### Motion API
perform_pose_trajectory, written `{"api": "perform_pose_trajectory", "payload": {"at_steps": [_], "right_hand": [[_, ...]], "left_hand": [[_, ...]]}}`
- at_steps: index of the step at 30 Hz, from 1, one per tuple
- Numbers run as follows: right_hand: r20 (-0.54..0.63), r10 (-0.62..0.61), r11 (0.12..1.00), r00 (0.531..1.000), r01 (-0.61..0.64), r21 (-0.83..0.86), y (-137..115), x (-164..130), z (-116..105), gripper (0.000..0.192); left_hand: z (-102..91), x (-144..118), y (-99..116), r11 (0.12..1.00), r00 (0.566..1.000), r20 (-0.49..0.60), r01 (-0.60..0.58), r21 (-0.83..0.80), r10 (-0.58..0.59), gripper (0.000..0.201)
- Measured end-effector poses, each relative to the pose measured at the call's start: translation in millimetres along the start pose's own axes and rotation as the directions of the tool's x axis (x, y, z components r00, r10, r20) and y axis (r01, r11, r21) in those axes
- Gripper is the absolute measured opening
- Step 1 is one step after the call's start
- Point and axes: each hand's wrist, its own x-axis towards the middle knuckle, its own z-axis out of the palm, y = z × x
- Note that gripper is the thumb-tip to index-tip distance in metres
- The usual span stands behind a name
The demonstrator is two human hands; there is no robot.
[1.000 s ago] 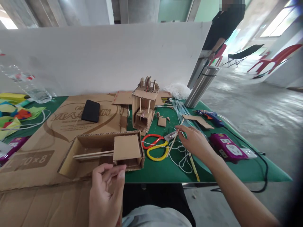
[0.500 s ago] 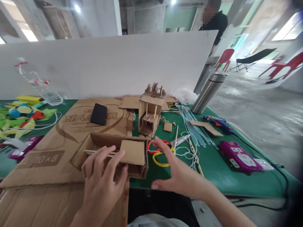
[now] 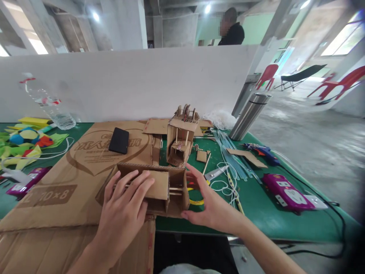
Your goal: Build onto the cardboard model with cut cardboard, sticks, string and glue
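A long open cardboard box (image 3: 178,207) lies near the table's front edge, with thin wooden sticks (image 3: 176,191) running lengthwise inside it. A square-topped cardboard block (image 3: 159,185) sits on the sticks around the box's middle. My left hand (image 3: 127,199) reaches over the box's left part, its fingertips on the block's left side and its thumb at the near side; the grip underneath is partly hidden. My right hand (image 3: 207,199) spans the box's right end, thumb at the near corner and fingers at the far corner. Scissors with yellow and red handles (image 3: 196,198) lie partly behind my right hand.
Behind the box stands a cardboard model (image 3: 181,137) with wheel-like discs. To the right are glue sticks (image 3: 235,161), a glue gun (image 3: 262,150), a purple power strip (image 3: 288,192) and a steel flask (image 3: 251,116). A black phone-like slab (image 3: 119,140) rests on flat cardboard (image 3: 91,152).
The box has shifted right, its end now meeting my right hand. Inside it the block has moved left from the right end, baring the sticks there. The camera view has tilted slightly up.
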Motion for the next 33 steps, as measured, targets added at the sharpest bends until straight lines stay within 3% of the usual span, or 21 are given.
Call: {"api": "perform_pose_trajectory", "payload": {"at_steps": [9,15,27,33], "right_hand": [[-0.042,-0.002,1.0,0.999,0.002,-0.009,11.0,-19.7,-32.2,0.102],[-0.068,-0.003,0.999,0.998,0.001,-0.034,20.3,-24.3,-45.8,0.099],[-0.097,-0.038,0.994,0.995,0.028,-0.108,29.9,-21.7,-56.2,0.093],[-0.078,0.001,0.995,0.997,-0.008,-0.097,36.3,-25.2,-58.1,0.093]], "left_hand": [[-0.6,5.8,5.1,0.995,1.0,0.019,-0.021,0.102,0.019,0.044],[5.9,12.0,0.6,0.998,0.999,0.024,-0.027,0.06,0.026,0.046],[26.1,17.4,0.6,0.999,0.999,0.022,-0.035,-0.039,0.036,0.046],[23.5,16.8,5.0,0.997,0.998,0.033,-0.06,-0.043,0.062,0.041]]}}
